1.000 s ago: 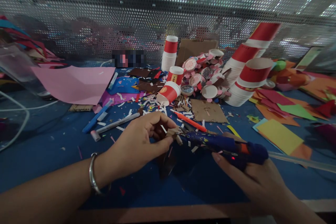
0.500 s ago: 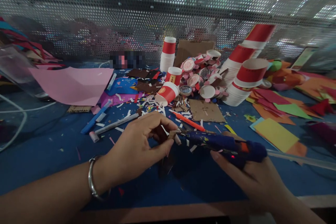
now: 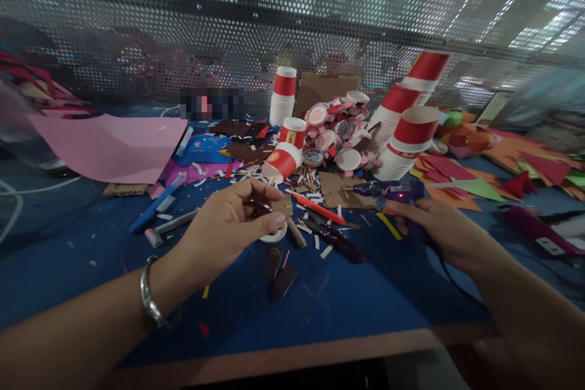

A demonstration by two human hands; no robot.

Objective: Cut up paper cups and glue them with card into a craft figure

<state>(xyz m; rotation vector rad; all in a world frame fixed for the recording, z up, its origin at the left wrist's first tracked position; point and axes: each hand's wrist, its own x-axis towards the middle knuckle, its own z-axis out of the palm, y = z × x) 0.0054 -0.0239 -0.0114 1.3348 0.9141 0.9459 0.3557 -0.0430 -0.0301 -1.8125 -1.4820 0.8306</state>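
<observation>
A small piece of brown cardboard (image 3: 286,206) is pinched between the thumb and fingers of my left hand (image 3: 228,228). Under those fingertips a round white piece (image 3: 275,234) lies partly hidden on the table. My right hand (image 3: 432,225) is wrapped round a dark blue hot glue gun (image 3: 393,191) with a lit red light and a clear glue stick (image 3: 450,184) at its rear. The gun's nozzle points left, over a flat cardboard square (image 3: 331,187). Between the hands lie an orange pen (image 3: 315,205) and dark-handled scissors (image 3: 340,241).
Stacked red and white paper cups (image 3: 402,146) lean at the right of a heap of decorated cup pieces (image 3: 336,128). Pink paper (image 3: 109,146) and markers (image 3: 155,202) lie left. Coloured paper (image 3: 445,173) and a purple power strip (image 3: 539,231) are right. Perforated metal (image 3: 228,24) stands behind.
My right hand has drawn the glue gun away from the cardboard piece, to the right and farther up the table. My left hand still pinches the piece. The view has shifted slightly.
</observation>
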